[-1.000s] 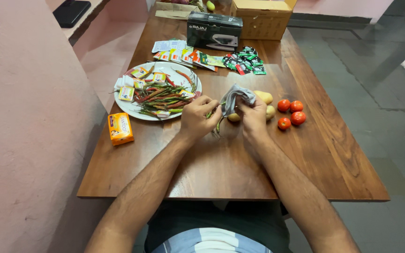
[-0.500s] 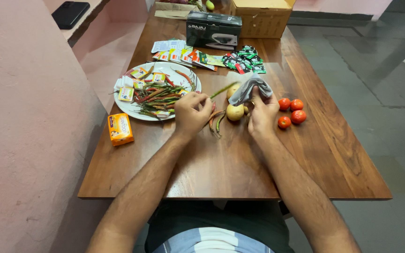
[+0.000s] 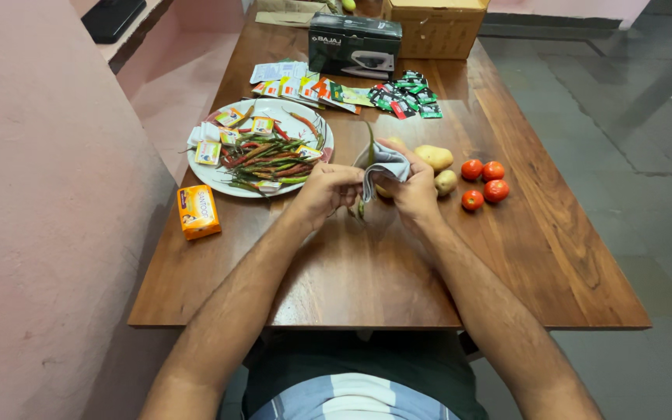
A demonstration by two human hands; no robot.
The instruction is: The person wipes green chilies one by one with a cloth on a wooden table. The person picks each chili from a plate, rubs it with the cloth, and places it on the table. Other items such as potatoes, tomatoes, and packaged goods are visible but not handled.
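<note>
My left hand (image 3: 327, 189) grips a green chilli (image 3: 369, 144) by its stem end, and the chilli points up past the cloth. My right hand (image 3: 408, 189) holds a grey cloth (image 3: 383, 165) wrapped against that chilli. Both hands meet above the wooden table (image 3: 367, 264), just right of a white plate (image 3: 316, 124) heaped with red and green chillies (image 3: 266, 159) and small sachets. A few loose chillies lie on the table under my hands. Two potatoes (image 3: 435, 158) sit right beside my right hand.
Several small tomatoes (image 3: 485, 183) lie to the right of the potatoes. An orange soap box (image 3: 197, 210) rests near the table's left edge. Sachets (image 3: 407, 97), a dark appliance box (image 3: 354, 44) and a cardboard box (image 3: 435, 27) stand at the far end. A pink wall runs along the left.
My hands had parted, the left lifting a green chilli and the right raising the cloth. They have come back together, with the cloth now pressed around the chilli.
</note>
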